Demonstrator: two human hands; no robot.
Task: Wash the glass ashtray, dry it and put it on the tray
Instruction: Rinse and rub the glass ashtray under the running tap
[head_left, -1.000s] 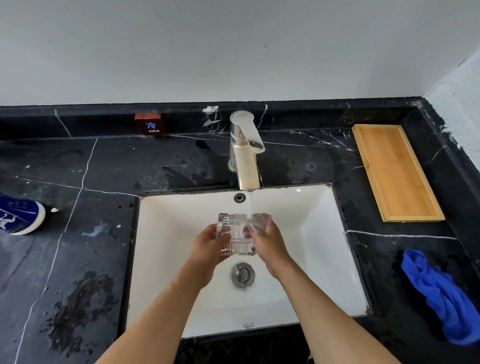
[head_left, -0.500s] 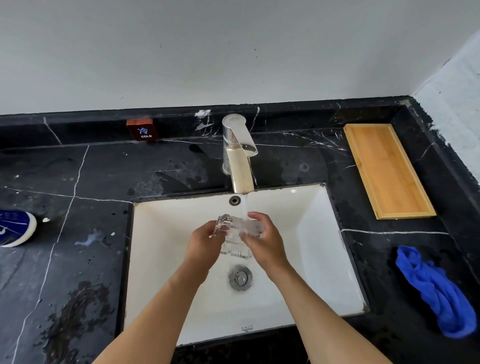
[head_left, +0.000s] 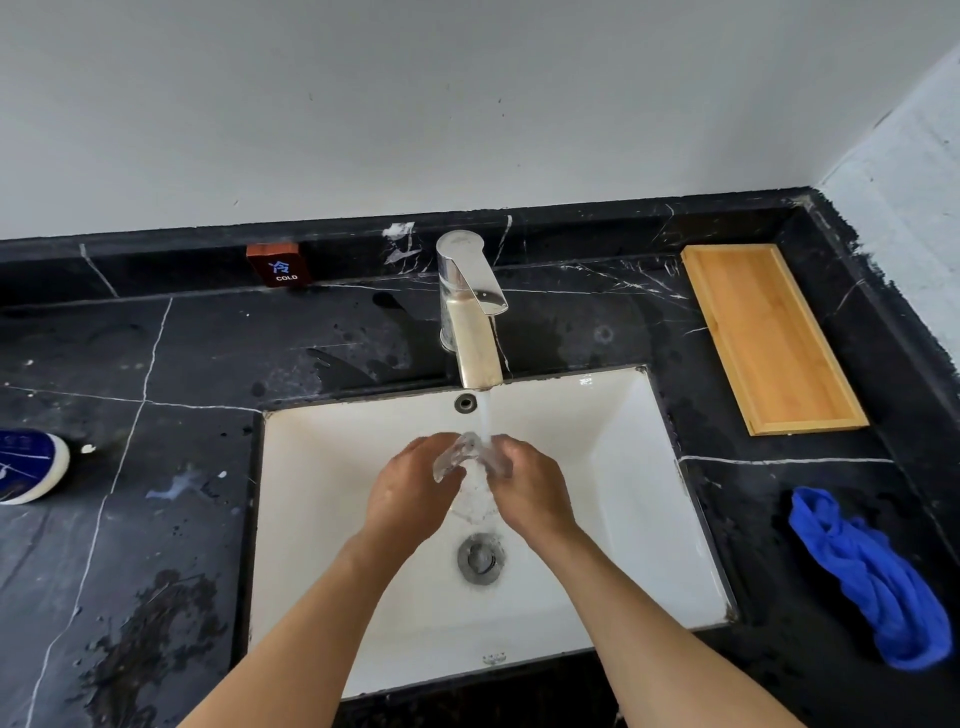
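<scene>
The glass ashtray (head_left: 470, 460) is sitting tilted under the running tap (head_left: 470, 312) — we are gripping it with our left hand (head_left: 410, 493) and right hand (head_left: 530, 486) over the sink (head_left: 649, 467). Wet glass is slippery — it could drop and chip.

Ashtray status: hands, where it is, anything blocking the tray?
Left hand and right hand both gripping glass ashtray under running faucet, over sink. Not dried. Tray bare, blue cloth beside sink; nothing blocking.
</scene>
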